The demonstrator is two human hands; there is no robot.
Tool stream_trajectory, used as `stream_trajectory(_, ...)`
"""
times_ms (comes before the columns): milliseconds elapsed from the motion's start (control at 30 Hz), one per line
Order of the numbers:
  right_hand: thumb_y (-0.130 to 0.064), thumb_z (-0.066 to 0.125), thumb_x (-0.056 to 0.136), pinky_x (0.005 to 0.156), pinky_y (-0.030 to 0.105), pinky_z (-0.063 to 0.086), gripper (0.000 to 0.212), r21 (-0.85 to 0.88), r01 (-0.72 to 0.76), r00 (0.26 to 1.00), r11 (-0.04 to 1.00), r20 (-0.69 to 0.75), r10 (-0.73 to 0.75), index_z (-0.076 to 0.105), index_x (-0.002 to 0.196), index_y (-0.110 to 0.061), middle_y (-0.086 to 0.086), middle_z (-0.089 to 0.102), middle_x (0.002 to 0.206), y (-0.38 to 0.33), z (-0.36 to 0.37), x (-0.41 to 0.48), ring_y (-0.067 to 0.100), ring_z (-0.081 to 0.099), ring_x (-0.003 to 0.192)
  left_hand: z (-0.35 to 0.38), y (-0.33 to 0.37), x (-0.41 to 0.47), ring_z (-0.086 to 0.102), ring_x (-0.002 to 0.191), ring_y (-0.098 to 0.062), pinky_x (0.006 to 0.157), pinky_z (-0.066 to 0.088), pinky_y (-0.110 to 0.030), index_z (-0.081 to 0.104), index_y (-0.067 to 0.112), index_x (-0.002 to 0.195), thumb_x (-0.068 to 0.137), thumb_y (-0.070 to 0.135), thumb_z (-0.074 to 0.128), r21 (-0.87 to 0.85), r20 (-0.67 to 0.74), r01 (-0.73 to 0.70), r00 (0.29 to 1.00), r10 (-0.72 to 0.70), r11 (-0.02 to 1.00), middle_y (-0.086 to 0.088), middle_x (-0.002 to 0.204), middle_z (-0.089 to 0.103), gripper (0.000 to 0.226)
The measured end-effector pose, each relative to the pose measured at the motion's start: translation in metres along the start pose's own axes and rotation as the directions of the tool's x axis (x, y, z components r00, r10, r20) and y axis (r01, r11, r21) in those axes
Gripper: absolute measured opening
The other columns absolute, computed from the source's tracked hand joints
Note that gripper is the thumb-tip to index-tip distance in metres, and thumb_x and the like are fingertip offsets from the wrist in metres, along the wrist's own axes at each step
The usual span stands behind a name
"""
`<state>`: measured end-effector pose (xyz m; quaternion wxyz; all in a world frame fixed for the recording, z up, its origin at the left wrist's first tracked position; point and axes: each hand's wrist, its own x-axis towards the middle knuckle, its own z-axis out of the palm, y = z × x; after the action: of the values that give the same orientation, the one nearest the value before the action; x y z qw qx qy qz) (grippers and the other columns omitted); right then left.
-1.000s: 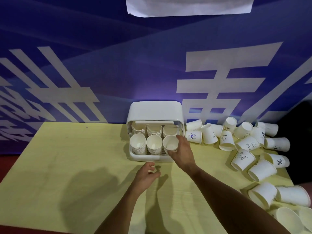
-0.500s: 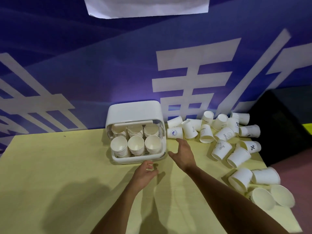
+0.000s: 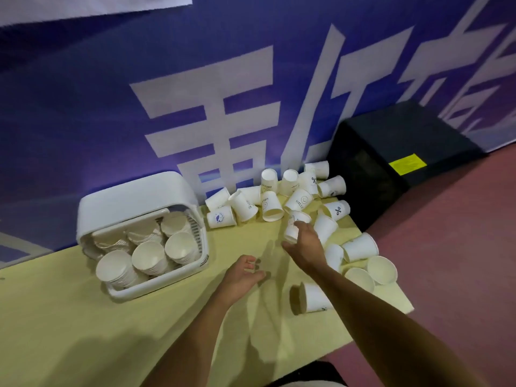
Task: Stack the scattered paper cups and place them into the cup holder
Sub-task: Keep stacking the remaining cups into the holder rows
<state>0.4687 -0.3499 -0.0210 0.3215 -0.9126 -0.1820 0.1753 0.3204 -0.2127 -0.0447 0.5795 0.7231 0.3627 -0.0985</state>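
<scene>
The white cup holder sits at the back left of the yellow table, its lid raised, with several stacks of paper cups inside. Several loose white paper cups lie scattered to its right, most on their sides. My right hand reaches into that pile and its fingers curl round one paper cup. Lower and to the left, my left hand hovers over the table with loosely curled fingers, holding nothing.
A black box stands on the floor right of the table, against the blue banner wall. The table's right edge runs close behind the outer cups. One cup lies on its side just under my right forearm.
My right hand left the cup holder, moved right to the scattered pile and closed round a cup. The view swung right with it. My left hand stayed about where it was.
</scene>
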Motion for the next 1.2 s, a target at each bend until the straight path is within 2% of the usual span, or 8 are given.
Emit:
stream_trajectory(200, -0.030, 0.075, 0.084, 0.101, 0.041, 0.044, 0.067, -0.019, -0.053, 0.998, 0.998, -0.042, 0.052, 0.047, 0.140, -0.007, 0.014, 0.052, 0.133, 0.041, -0.032, -0.003, 0.032, 0.050, 0.123, 0.049, 0.022, 0.011, 0.060, 0.082, -0.006, 0.061, 0.044, -0.009, 0.057, 0.020, 0.117, 0.084, 0.020, 0.077, 0.028, 0.092, -0.008, 0.996, 0.005, 1.000, 0.004, 0.106, 0.059, 0.038)
stream_trajectory(333, -0.031, 0.075, 0.085, 0.106, 0.041, 0.042, 0.067, -0.029, -0.103, 0.994, 0.994, -0.052, 0.101, 0.046, 0.142, -0.009, 0.012, 0.050, 0.139, 0.063, -0.049, -0.006, 0.030, 0.049, 0.126, 0.077, 0.031, 0.014, 0.065, 0.093, -0.009, 0.067, 0.045, -0.020, 0.057, 0.024, 0.123, 0.073, 0.031, 0.079, 0.080, 0.191, -0.020, 0.982, 0.004, 0.997, 0.002, 0.117, 0.063, 0.055)
stream_trajectory(467, -0.033, 0.072, 0.085, 0.103, 0.041, 0.043, 0.061, -0.033, -0.111, 0.991, 0.993, -0.078, 0.108, 0.050, 0.138, -0.011, 0.010, 0.052, 0.137, 0.081, -0.062, -0.015, 0.029, 0.051, 0.124, 0.096, 0.037, 0.014, 0.061, 0.100, -0.007, 0.073, 0.047, -0.015, 0.057, 0.017, 0.125, 0.079, 0.021, 0.080, 0.178, 0.272, -0.104, 0.961, 0.052, 0.979, 0.005, 0.116, 0.064, 0.052)
stream_trajectory(533, -0.030, 0.070, 0.085, 0.102, 0.041, 0.043, 0.058, -0.057, -0.100, 0.993, 0.993, -0.068, 0.096, 0.051, 0.137, -0.011, 0.010, 0.053, 0.137, 0.088, -0.065, -0.021, 0.029, 0.051, 0.124, 0.104, 0.037, 0.014, 0.059, 0.105, -0.008, 0.084, 0.048, -0.018, 0.056, 0.017, 0.128, 0.077, 0.022, 0.080, 0.255, 0.304, -0.135, 0.951, 0.053, 0.958, 0.004, 0.122, 0.063, 0.057)
stream_trajectory(667, -0.030, 0.067, 0.084, 0.097, 0.042, 0.045, 0.057, -0.162, -0.062, 0.998, 0.985, -0.020, 0.060, 0.053, 0.135, -0.007, 0.014, 0.056, 0.132, 0.099, -0.059, -0.028, 0.033, 0.055, 0.117, 0.120, 0.037, 0.012, 0.058, 0.113, -0.013, 0.096, 0.050, -0.031, 0.054, 0.019, 0.131, 0.066, 0.032, 0.083, 0.386, 0.319, -0.185, 0.946, 0.057, 0.904, 0.005, 0.126, 0.059, 0.072)
stream_trajectory(933, -0.049, 0.065, 0.089, 0.099, 0.044, 0.044, 0.060, -0.339, 0.054, 0.995, 0.939, 0.092, -0.024, 0.054, 0.135, -0.013, 0.011, 0.047, 0.145, 0.114, -0.043, -0.025, 0.033, 0.047, 0.126, 0.129, 0.022, 0.011, 0.051, 0.121, -0.020, 0.098, 0.045, -0.031, 0.048, 0.017, 0.140, 0.069, 0.038, 0.086, 0.506, 0.308, -0.244, 0.947, 0.091, 0.827, 0.000, 0.136, 0.053, 0.084)
stream_trajectory(1100, -0.030, 0.063, 0.091, 0.098, 0.040, 0.042, 0.048, -0.354, 0.096, 0.987, 0.930, 0.152, -0.044, 0.054, 0.135, -0.014, 0.012, 0.042, 0.146, 0.116, -0.038, -0.022, 0.032, 0.042, 0.127, 0.128, 0.020, 0.013, 0.057, 0.112, -0.021, 0.093, 0.049, -0.034, 0.053, 0.018, 0.133, 0.070, 0.034, 0.085, 0.499, 0.300, -0.265, 0.946, 0.123, 0.825, 0.000, 0.128, 0.059, 0.072)
stream_trajectory(1200, -0.011, 0.061, 0.084, 0.099, 0.041, 0.045, 0.052, -0.334, 0.106, 0.979, 0.937, 0.199, -0.040, 0.054, 0.135, -0.014, 0.012, 0.037, 0.149, 0.117, -0.041, -0.019, 0.031, 0.035, 0.132, 0.127, 0.020, 0.016, 0.060, 0.102, -0.019, 0.087, 0.052, -0.035, 0.058, 0.019, 0.123, 0.068, 0.034, 0.085, 0.473, 0.287, -0.262, 0.949, 0.134, 0.842, 0.001, 0.117, 0.064, 0.063)
